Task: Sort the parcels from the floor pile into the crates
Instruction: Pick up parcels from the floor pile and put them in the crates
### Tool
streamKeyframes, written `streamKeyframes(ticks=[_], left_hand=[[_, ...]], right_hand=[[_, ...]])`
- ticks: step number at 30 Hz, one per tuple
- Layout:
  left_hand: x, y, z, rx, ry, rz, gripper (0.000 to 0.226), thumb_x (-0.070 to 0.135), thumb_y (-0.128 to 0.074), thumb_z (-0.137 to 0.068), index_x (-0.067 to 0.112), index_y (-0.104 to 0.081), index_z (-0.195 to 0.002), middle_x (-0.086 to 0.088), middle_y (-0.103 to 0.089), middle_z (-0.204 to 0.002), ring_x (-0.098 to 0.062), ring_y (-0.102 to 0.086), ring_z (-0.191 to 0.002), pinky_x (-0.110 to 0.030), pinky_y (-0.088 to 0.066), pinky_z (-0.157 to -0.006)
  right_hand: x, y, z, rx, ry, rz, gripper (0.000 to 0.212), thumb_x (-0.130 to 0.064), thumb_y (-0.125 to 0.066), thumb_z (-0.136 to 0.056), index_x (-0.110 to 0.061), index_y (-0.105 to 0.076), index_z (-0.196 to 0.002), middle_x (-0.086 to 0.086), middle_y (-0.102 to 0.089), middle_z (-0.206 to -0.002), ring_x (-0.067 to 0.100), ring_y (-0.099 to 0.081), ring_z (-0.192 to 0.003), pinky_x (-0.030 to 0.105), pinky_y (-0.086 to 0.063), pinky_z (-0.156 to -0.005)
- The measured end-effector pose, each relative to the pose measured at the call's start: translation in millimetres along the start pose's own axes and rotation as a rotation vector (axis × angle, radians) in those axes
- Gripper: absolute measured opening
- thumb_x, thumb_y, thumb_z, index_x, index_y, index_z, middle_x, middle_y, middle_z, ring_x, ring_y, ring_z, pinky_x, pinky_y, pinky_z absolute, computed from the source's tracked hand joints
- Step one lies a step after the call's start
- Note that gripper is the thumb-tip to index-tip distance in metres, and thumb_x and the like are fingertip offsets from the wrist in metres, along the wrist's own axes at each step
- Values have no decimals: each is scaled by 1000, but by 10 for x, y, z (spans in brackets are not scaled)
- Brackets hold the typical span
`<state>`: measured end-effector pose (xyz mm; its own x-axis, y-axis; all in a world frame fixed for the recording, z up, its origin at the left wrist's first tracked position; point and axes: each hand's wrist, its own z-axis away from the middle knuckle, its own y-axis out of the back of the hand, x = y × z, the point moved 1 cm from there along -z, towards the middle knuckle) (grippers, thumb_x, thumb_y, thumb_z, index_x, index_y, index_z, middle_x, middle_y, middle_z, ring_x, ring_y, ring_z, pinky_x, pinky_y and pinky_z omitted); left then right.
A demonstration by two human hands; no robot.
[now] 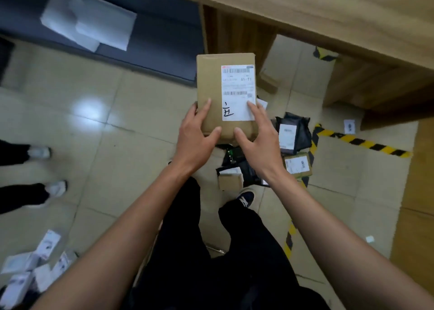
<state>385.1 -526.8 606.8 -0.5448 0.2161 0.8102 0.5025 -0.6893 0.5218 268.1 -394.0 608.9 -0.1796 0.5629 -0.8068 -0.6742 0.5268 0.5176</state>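
Both hands, left hand and right hand, pinch the brown parcel only at its near edge; its far end could tip down onto the floor pile.

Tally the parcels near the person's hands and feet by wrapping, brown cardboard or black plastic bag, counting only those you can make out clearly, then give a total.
Brown cardboard: 3, the held box, a box on the floor, a small box by the shoe.
Black plastic bag: 2, one by the striped tape, one under the hands.
Total: 5
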Motion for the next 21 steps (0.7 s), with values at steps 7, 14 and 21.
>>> streamKeyframes(ticks=[7, 14, 21], left_hand=[[-718, 1283, 77, 287, 185, 68, 74, 36, -64, -87, 30, -40, -156, 3, -37, -159, -18, -40, -144, -42, -46, -112], [-1709, 2587, 222, 462, 365, 191, 70, 27, -64, -89, 27, -42, -156, 2, -40, -157, -12, -41, -143, -35, -38, -118], [-2381, 3910, 254, 550, 414, 225, 68, 19, -65, -91, 19, -43, -155, 3, -47, -149, -10, -49, -133, -29, -41, -114]], right_hand=[[-947, -1196, -325, -260, 204, 64, 73, -35, -69, -91, -35, -34, -155, -7, -23, -166, 10, -29, -148, 45, -41, -115], [-1872, -2781, -409, -468, 320, 92, 69, -29, -70, -92, -31, -38, -154, -8, -28, -165, 6, -32, -147, 36, -39, -116], [-2819, -4064, -448, -570, 392, 87, 69, -25, -71, -92, -31, -39, -153, -8, -27, -165, 5, -33, -147, 37, -41, -115]])
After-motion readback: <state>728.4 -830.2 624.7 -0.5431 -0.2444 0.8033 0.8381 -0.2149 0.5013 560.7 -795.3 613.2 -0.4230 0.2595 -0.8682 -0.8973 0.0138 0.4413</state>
